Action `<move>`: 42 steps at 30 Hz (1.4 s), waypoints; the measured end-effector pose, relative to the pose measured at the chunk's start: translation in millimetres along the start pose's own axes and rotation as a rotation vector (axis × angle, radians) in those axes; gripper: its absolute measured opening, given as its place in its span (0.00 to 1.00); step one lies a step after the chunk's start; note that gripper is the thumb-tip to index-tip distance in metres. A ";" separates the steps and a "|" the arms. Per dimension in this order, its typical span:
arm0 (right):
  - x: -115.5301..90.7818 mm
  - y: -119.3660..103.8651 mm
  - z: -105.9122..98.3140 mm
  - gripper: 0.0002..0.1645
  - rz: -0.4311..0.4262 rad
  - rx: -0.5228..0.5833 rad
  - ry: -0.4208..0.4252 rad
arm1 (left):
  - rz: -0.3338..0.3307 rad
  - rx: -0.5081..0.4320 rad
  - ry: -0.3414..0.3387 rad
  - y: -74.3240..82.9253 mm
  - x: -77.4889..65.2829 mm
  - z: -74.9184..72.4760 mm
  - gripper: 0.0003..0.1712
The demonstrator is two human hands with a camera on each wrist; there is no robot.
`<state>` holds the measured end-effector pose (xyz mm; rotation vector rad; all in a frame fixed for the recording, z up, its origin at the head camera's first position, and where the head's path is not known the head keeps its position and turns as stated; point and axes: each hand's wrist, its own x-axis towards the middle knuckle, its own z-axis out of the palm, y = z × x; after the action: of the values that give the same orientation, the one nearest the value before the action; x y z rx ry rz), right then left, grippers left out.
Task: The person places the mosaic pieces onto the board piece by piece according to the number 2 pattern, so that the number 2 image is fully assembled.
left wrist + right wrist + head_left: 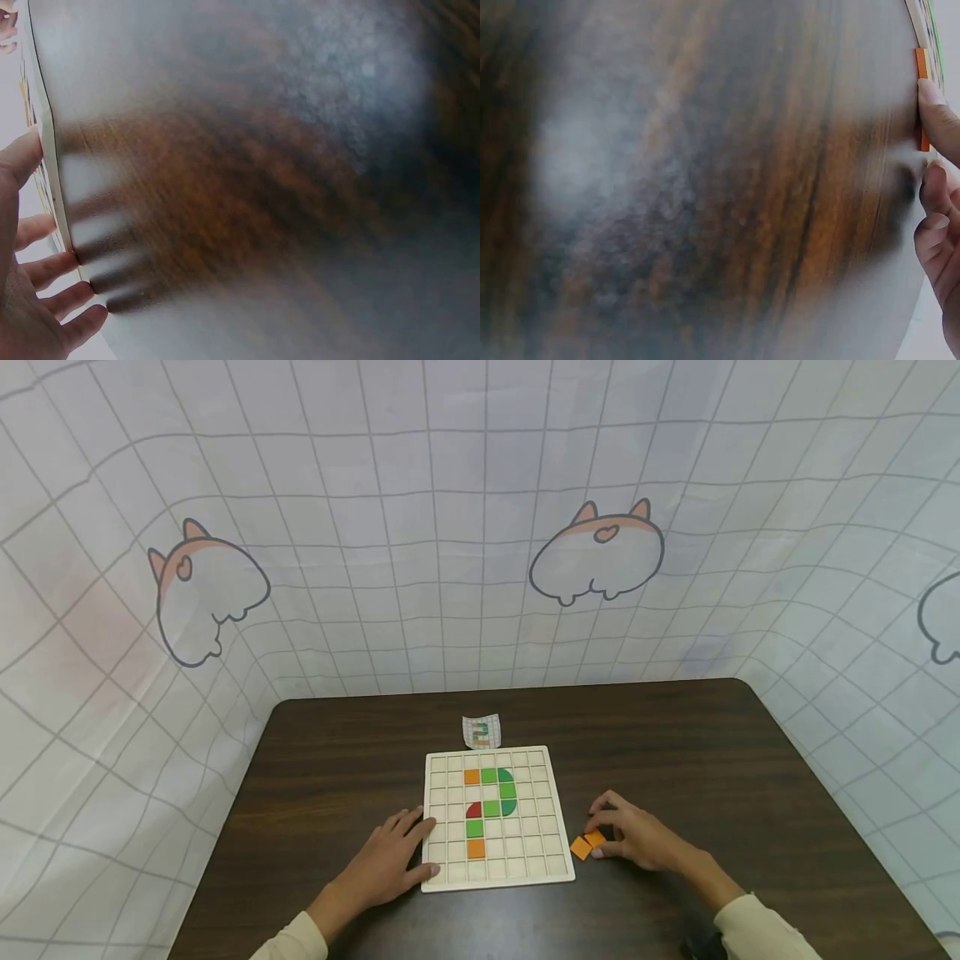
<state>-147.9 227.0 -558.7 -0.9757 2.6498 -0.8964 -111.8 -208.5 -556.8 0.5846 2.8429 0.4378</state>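
A white gridded board (525,835) lies flat on the table. Set in its grid are green squares (491,808), dark green rounded pieces (508,807), a red rounded piece (474,811) and orange squares (476,848). My left hand (382,860) rests at the board's left edge, fingers spread, thumb on the lower left corner. Off the board's lower right side lie two orange square tiles, the left one (580,848) beside the right one (595,838). Thumb and forefinger of my right hand (637,835) pinch the right tile; the right wrist view shows an orange tile (922,67) edge-on by the thumb.
A small paper card (482,732) with a coloured grid pattern lies just beyond the board's far edge. The dark wooden table (337,760) meets a grid-patterned curtain (405,568) at the back and sides. Something dark (703,943) sits near my right sleeve.
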 end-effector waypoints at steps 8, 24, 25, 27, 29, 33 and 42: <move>-1.2 -7.2 1.2 0.12 0.016 -0.077 -0.016 | -0.004 -0.008 -0.001 0.7 -0.7 -0.8 0.41; 3.9 -18.8 -8.9 0.15 0.124 -0.122 -0.041 | 0.003 -0.006 0.008 0.9 -0.5 -0.5 0.41; 4.2 -18.0 -8.5 0.15 0.118 -0.111 -0.034 | 0.003 -0.006 0.007 1.0 -0.5 -0.6 0.41; 4.2 -16.4 -7.1 0.15 0.109 -0.065 -0.024 | 0.007 -0.008 0.006 0.8 -0.4 -0.4 0.41; 4.4 -15.5 -5.4 0.15 0.105 -0.007 -0.023 | 0.006 -0.010 0.003 0.7 -0.3 -0.6 0.41; 5.7 -17.3 -2.1 0.15 0.105 0.101 -0.033 | 0.001 -0.014 -0.003 0.7 0.0 -0.8 0.41; 14.5 -26.9 7.5 0.19 0.068 0.234 0.001 | -0.001 -0.024 -0.006 0.6 -0.2 -1.8 0.41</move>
<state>-142.1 197.9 -548.1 -0.8247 2.4895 -1.1590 -111.8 -208.5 -554.9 0.5788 2.8286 0.4679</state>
